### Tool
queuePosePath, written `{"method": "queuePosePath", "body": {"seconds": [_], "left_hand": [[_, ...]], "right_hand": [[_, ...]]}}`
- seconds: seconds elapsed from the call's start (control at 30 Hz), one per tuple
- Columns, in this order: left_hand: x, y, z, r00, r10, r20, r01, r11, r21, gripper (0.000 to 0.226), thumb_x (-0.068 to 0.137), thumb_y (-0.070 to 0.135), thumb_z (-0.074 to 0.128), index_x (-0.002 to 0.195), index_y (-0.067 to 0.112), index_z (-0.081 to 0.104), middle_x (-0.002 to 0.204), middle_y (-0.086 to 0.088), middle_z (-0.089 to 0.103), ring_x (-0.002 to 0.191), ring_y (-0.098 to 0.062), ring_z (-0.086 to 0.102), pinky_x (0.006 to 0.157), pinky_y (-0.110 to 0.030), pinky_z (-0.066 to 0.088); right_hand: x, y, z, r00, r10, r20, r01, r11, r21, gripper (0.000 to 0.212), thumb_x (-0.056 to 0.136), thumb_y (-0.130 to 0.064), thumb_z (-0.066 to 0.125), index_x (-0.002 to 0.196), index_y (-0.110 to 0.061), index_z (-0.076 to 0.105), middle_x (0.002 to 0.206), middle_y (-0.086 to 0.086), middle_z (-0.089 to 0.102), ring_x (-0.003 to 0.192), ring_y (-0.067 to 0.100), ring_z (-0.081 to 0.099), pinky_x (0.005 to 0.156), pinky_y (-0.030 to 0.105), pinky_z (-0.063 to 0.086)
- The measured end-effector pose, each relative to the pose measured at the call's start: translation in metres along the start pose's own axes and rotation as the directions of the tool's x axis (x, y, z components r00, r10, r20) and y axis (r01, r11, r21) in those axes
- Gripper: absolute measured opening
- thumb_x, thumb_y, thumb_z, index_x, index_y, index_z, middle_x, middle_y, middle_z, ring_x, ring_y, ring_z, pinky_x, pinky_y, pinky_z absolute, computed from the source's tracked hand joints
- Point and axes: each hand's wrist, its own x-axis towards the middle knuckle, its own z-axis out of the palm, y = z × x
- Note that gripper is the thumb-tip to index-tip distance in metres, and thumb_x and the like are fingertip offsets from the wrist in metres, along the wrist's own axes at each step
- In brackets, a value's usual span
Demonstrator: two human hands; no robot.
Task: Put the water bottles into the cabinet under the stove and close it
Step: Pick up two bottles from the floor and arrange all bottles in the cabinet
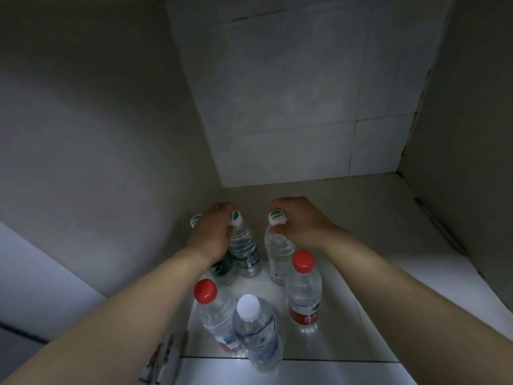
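Forearms first: both of mine reach in from the bottom edge toward the back of the cabinet. My left hand (212, 232) is curled over the necks of 2 green-capped bottles. The ribbed bottle (245, 245) shows on the hand's right side, while the dark-label bottle (222, 269) sits mostly hidden under my wrist. My right hand (301, 220) grips the neck of the right bottle (279, 257) just below its cap. All 3 stand upright, close together, on or barely above the cabinet floor (374, 232); I cannot tell which. They are well short of the tiled back wall (291, 107).

Nearer me stand 3 more: the left red-capped bottle (216, 309), the right red-capped bottle (304, 290), and the white-capped bottle (256, 329) at the front seam of the floor.

I judge this to be the set-down. To do it well, I would:
- Feel all 3 bases land flat before loosening any finger.
- Let go with 1 hand at a time.
- Lift each wrist straight up before pulling back, because the red caps sit right under my arms and would tip easily.

The white-capped bottle looks too far forward for the door, so it probably needs pushing deeper before closing. The door itself is not clearly in view.
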Motion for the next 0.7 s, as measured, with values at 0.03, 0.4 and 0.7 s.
{"method": "queuePosePath", "body": {"seconds": [0.03,0.4,0.7], "left_hand": [[0.002,-0.001,0.001,0.999,-0.032,-0.008,0.032,0.999,-0.005,0.034,0.087,0.006,0.052,0.121,0.011,0.052,0.126,-0.015,0.053,0.110,-0.031,0.053,0.079,-0.023,0.032],[-0.057,-0.004,-0.007,0.998,-0.055,0.015,0.056,0.997,-0.058,0.039,0.087,0.035,0.055,0.124,0.026,0.051,0.126,-0.004,0.057,0.111,-0.024,0.056,0.088,-0.030,0.046],[-0.078,-0.005,0.003,0.953,-0.301,-0.015,0.267,0.867,-0.420,0.021,0.089,0.021,0.052,0.105,0.020,0.065,0.105,0.001,0.068,0.093,-0.012,0.060,0.075,-0.016,0.037]], "right_hand": [[0.001,0.001,0.004,1.000,0.005,0.004,-0.005,1.000,0.004,0.031,0.073,-0.014,0.072,0.102,-0.012,0.064,0.106,0.008,0.067,0.098,0.020,0.061,0.077,0.021,0.042],[0.009,0.003,0.011,0.997,0.000,0.072,0.000,1.000,0.005,0.041,0.073,-0.011,0.072,0.113,-0.013,0.063,0.117,0.008,0.064,0.105,0.021,0.059,0.081,0.019,0.038],[0.015,-0.011,0.022,0.999,-0.028,0.038,0.029,0.999,-0.032,0.040,0.078,-0.011,0.069,0.117,-0.012,0.061,0.120,0.011,0.062,0.109,0.025,0.057,0.089,0.027,0.041]]}}
